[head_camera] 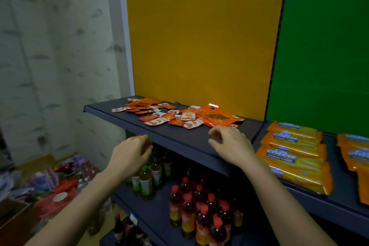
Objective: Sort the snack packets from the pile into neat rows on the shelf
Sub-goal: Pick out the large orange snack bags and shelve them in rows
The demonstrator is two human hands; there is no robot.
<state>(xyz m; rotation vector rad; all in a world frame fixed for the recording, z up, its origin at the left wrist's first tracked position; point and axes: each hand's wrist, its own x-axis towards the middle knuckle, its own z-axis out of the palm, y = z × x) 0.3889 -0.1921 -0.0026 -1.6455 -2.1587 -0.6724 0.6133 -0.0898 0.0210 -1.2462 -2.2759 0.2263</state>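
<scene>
Well, the left hand (pixel 130 155) hovers at the shelf's (pixel 179 138) front lip, back to the camera, fingers curled under. Whether it holds anything I cannot tell. Further back the packets (pixel 159 118) lie flat in a loose band across the shelf, pointing every which way. A bigger pouch (pixel 218 116) tops their right end, long axis seemingly front to back, hang-hole toward the yellow panel (pixel 199 36). Just before it the right hand (pixel 231 146) hangs palm down — fingers slack, empty. Packet print is too blurred to read.

Dim, soft overall; glare on large orange packet (pixel 217 116); wide-angle bending at edges; lower shelves shadowed
</scene>
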